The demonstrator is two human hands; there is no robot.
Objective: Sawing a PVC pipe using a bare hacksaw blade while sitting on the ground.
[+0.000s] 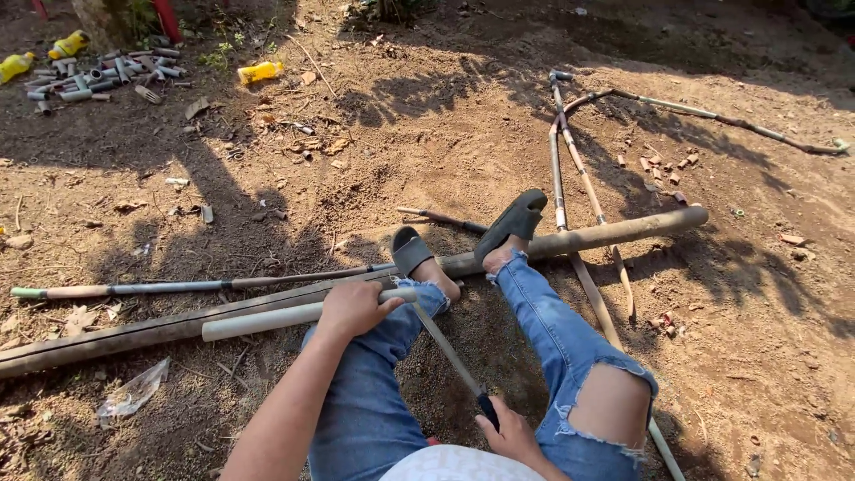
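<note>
A: Status on the hands?

B: Left hand (354, 307) is wrapped over the pale pipe (267, 319), fingers curled down around its right end, pressing it against the left knee. Right hand (510, 432) is clenched on the dark handle of a hacksaw (450, 356), near bottom centre.

A: Where does the saw sit?

B: Blade runs up-left from the right hand to the pale pipe, meeting it just right of the left hand. Can't tell whether the teeth are into the pipe or only resting on it.

A: Pipe position?

B: Lying on the dirt ground (427, 125), roughly horizontal, left end pointing out left, right end across the person's leg. Just beyond it, nearly parallel, is a long thick brown pipe (614, 232) that spans from the near left to the far right. Both sandalled feet (512, 223) rest on that one.

A: Person's posture?

B: Seated on the ground, legs out ahead, torn blue jeans (552, 330).

A: Anything else around?

B: Thin dark rod (178, 287) on the far side of the brown pipe, left half. Several thin rusty pipes (574, 169) joined in a rough frame on the right, reaching far right. Pile of short grey pipe offcuts (98, 76) far left, with yellow bottles (260, 71) near it. Crumpled clear plastic (132, 392) near left.
</note>
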